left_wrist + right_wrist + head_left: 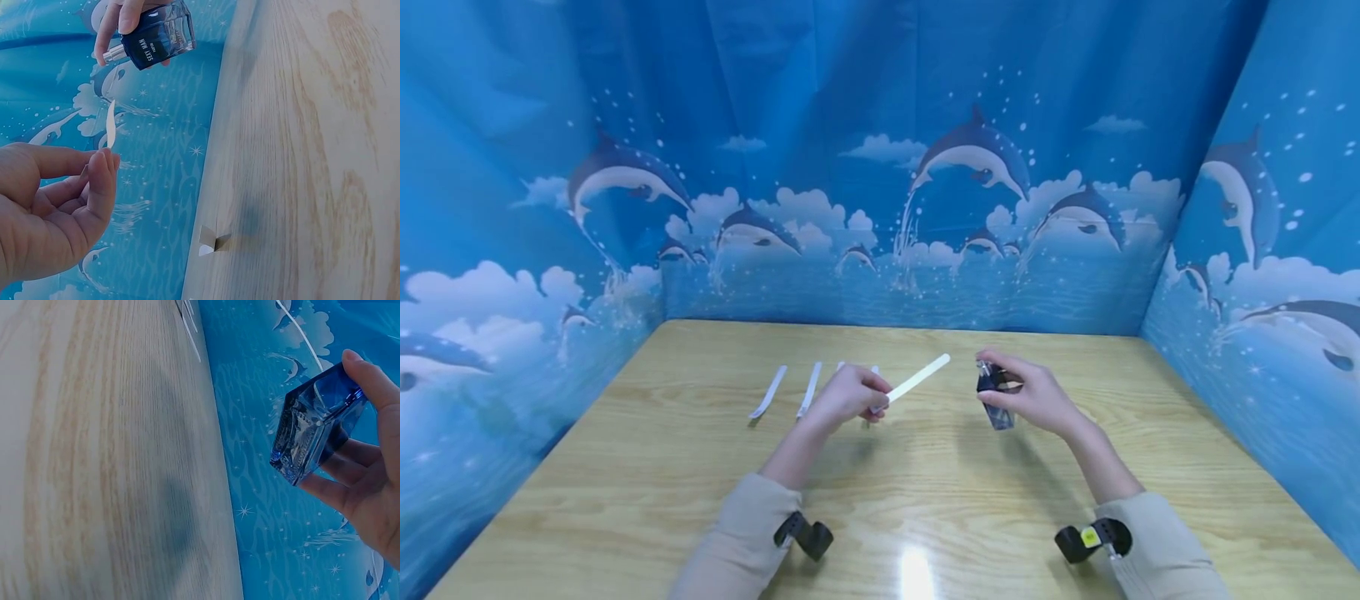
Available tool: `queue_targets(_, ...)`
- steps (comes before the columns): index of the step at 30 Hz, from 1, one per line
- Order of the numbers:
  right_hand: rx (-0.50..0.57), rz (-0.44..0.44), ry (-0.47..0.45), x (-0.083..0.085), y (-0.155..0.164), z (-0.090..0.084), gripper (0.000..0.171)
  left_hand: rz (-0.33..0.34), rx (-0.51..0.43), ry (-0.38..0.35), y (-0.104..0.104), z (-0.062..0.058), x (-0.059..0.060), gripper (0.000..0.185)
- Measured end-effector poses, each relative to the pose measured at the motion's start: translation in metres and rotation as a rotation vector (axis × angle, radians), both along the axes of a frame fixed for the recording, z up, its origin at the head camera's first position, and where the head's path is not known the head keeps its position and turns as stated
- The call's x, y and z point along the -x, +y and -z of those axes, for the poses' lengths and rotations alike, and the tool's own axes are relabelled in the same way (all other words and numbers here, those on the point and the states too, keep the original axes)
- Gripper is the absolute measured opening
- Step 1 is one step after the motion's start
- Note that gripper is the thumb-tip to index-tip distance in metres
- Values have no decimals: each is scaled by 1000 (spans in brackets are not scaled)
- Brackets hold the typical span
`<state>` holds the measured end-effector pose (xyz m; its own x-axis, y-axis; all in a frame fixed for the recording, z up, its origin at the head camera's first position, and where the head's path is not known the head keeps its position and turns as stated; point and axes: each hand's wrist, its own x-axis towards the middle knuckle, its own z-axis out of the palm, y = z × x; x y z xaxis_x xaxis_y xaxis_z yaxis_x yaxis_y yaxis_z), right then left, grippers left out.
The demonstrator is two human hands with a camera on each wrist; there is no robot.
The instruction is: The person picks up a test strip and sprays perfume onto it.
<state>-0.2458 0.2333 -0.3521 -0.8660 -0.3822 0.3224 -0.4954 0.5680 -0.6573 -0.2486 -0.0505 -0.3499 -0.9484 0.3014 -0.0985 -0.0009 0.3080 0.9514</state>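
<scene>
My left hand (850,393) pinches one end of a white paper test strip (919,378) between thumb and fingers, its free end slanting up toward the right. The strip (111,125) looks thin and slightly curved in the left wrist view. To its right, my right hand (1036,398) holds a dark blue glass perfume bottle (997,415) above the table. White lettering marks the bottle (164,36), and a fingertip rests at its silver spray nozzle (115,54). The bottle's clear, faceted base (303,434) faces the right wrist camera. A gap separates nozzle and strip.
Several more white strips lie on the wooden table (880,508), one strip (769,392) at the left and another strip (809,389) beside it; others are partly behind my left hand. A blue dolphin-print curtain (820,283) borders the table's back and sides.
</scene>
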Motion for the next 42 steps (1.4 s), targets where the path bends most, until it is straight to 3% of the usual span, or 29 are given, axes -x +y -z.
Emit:
queue_targets(7,4,23,10,2,0,5,55,-7,8,-10,2,3,1,18)
queue_targets(23,-83,57,235,3,-4,6,52,-3,19,-30,3,4,1,18)
queue_targets(42,-146,74,306,0,-5,4,50,7,45,-14,3,4,1,19)
